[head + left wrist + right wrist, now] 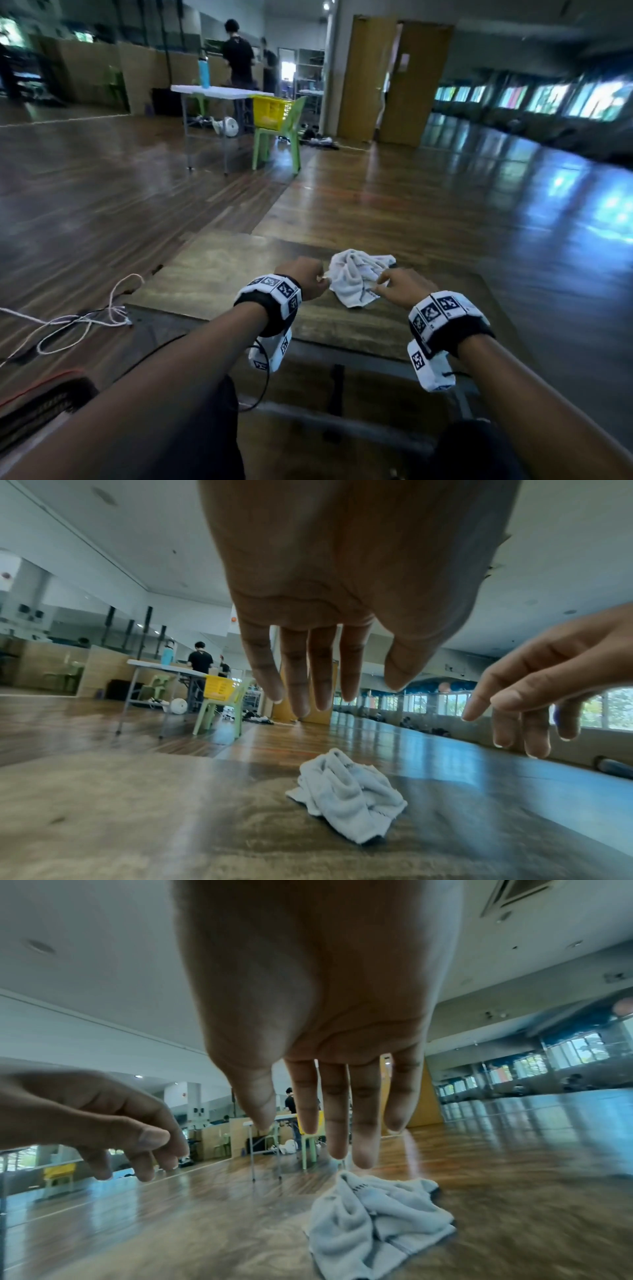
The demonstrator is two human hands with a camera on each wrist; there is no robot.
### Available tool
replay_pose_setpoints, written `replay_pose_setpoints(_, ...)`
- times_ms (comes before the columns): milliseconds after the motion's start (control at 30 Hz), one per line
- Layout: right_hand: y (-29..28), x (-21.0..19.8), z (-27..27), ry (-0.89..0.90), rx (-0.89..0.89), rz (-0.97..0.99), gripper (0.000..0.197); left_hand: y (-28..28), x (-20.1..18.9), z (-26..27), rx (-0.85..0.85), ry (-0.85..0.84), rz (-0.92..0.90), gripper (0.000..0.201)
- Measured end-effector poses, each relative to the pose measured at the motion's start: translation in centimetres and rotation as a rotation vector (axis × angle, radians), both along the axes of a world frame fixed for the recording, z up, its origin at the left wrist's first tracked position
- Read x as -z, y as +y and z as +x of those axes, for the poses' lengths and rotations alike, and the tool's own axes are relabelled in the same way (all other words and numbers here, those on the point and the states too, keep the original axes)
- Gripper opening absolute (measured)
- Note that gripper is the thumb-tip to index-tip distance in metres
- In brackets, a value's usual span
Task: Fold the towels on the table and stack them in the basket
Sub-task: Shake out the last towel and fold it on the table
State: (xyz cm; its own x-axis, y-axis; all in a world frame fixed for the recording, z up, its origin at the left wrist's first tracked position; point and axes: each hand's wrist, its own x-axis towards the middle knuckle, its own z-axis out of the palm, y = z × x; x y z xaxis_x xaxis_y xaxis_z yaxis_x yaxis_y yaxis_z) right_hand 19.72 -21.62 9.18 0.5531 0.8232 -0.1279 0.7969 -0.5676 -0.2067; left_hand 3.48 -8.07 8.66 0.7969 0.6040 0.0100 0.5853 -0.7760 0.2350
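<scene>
Crumpled white towel (358, 278) lies on the wooden table (219, 270), left hand (306, 278) and right hand (404, 287) either side, fingers loose, seemingly above it, holding nothing.

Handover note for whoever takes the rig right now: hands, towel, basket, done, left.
Left hand: open, fingers straight, hovering above the table, holding nothing.
Right hand: open, fingers pointing down just above the towel, no grip yet.
Towel: one white towel, crumpled in a heap on the wooden table, between the two hands. No other towel in view.
Basket: the only one visible is a yellow basket on a green chair across the room; none near the table.
Done: nothing folded that these views show.
Left: spread the towel, fold it, put it in the basket.
</scene>
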Motion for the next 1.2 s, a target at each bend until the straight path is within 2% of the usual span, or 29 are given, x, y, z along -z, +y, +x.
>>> replay_pose_setpoints(267, 2.4, 7.3, 5.5, 0.011, 0.057, -0.070, 0.027, 1.8, 7.3, 7.6, 0.107, 0.130, -0.076, 0.032)
replay_pose_setpoints(500, 6.7, 13.5, 8.4, -0.079, -0.054, -0.203, 0.035, 4.2, 12.7, 13.0, 0.197, 0.253, -0.083, 0.027)
replay_pose_setpoints(633, 7.7, 15.8, 9.3, -0.071, -0.096, -0.173, 0.042, 4.9, 14.5, 14.9, 0.264, 0.224, -0.058, 0.030)
replay_pose_setpoints(900, 6.7, 16.6, 8.7, -0.223, -0.150, -0.144, 0.034, 5.4, 15.6, 14.3, 0.246, 0.194, -0.004, 0.035)
replay_pose_setpoints(1000, 5.7, 17.1, 7.4, -0.256, -0.181, -0.134, 0.033, 5.0, 16.0, 13.0, 0.225, 0.170, 0.046, 0.026)
replay_pose_setpoints(1133, 4.7, 17.7, 6.0, -0.291, -0.177, -0.013, 0.027, 4.3, 16.2, 11.4, 0.247, 0.123, 0.138, 0.022)
replay_pose_setpoints(1200, 4.3, 17.7, 5.7, -0.312, -0.177, 0.047, 0.023, 4.1, 16.0, 10.7, 0.239, 0.081, 0.113, 0.023)
